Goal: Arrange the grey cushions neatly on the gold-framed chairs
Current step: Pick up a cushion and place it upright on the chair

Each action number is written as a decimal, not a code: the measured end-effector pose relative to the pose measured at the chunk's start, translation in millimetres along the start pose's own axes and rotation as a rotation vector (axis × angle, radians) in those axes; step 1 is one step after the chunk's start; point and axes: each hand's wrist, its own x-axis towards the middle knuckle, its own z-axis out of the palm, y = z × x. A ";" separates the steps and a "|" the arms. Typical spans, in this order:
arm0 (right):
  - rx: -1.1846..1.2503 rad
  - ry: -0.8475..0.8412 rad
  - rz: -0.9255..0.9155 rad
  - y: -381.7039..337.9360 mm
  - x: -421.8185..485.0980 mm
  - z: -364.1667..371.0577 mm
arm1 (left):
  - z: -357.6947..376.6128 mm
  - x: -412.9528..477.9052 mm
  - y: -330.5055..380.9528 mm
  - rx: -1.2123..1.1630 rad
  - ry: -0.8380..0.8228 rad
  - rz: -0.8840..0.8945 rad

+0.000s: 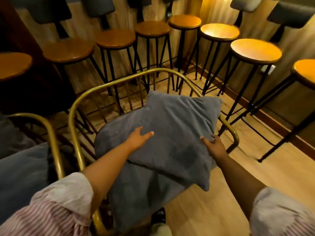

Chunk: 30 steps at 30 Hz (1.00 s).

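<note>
A grey square cushion (177, 126) lies tilted across the gold-framed chair (75, 106), on top of the chair's grey seat cushion (136, 189). My left hand (139, 137) rests flat on the cushion's left part, fingers spread. My right hand (213, 145) grips the cushion's right edge near the chair's right arm (229, 132). A second gold-framed chair (51, 133) stands at the left with another grey cushion (22, 172) on it.
Several round wooden bar stools (115, 38) with black metal legs and dark backrests stand in a curved row behind and to the right of the chair. Wooden floor (221, 193) lies at the lower right. A shoe (159, 217) shows at the bottom.
</note>
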 end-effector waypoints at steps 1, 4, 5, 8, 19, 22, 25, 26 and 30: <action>0.011 0.019 0.025 0.1 16.3 1.6 | 1.0 19.0 0.2 -0.035 0.014 -0.014; 0.031 0.077 0.068 -1.4 62.8 9.3 | -1.2 77.9 2.9 -0.151 0.037 -0.074; 0.028 0.084 0.089 -0.8 78.8 13.7 | -1.2 101.7 -0.1 -0.161 0.054 -0.103; 0.084 0.123 0.151 7.4 122.3 24.1 | 0.3 155.9 -6.7 -0.180 0.098 -0.179; 0.155 0.152 0.096 72.6 209.3 29.5 | 25.7 279.6 -50.9 -0.253 0.050 -0.262; 0.154 0.137 0.083 71.4 209.0 30.1 | 29.6 270.2 -55.3 -0.306 0.089 -0.270; 0.119 0.088 0.060 56.3 196.8 25.3 | 19.4 244.0 -53.2 -0.281 0.198 -0.232; 0.102 0.066 0.050 48.0 192.9 23.3 | 13.4 234.3 -53.9 -0.271 0.238 -0.226; 0.045 -0.092 -0.015 7.8 190.3 21.8 | -13.2 187.7 -60.1 -0.274 0.324 -0.200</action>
